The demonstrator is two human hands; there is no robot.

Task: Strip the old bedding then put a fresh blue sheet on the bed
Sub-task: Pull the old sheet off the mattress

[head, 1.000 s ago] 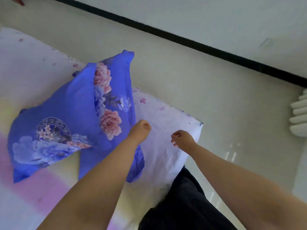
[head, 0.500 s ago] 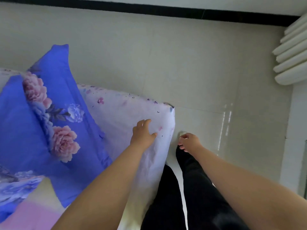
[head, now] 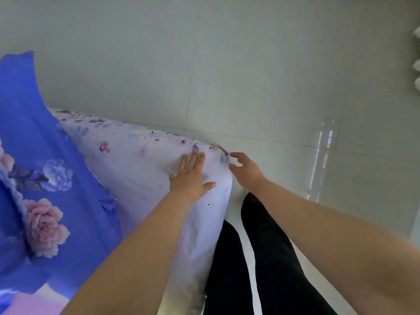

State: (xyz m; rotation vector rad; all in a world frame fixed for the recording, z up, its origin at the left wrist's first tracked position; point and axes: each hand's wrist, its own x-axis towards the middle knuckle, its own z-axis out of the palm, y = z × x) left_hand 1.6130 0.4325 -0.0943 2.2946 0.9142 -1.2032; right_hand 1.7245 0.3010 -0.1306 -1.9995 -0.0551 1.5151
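Observation:
The bed's old white sheet (head: 136, 160), printed with small pink and purple flowers, covers the mattress up to its far corner (head: 216, 151). My left hand (head: 189, 176) lies flat on that sheet just short of the corner, fingers straight. My right hand (head: 246, 167) hovers beside the corner over the floor, fingers spread and slightly bent, holding nothing. A blue pillow with pink and white flowers (head: 38, 178) lies on the bed at the left.
Pale glossy floor tiles (head: 272, 87) fill the space beyond and right of the bed. My legs in black trousers (head: 261, 258) stand against the bed's edge. A white ribbed object (head: 417, 60) shows at the right edge.
Both hands have reached forward to the bed's far corner. My left hand flattened on the sheet, and my right hand opened from a loose curl. The view shifted right along the bed.

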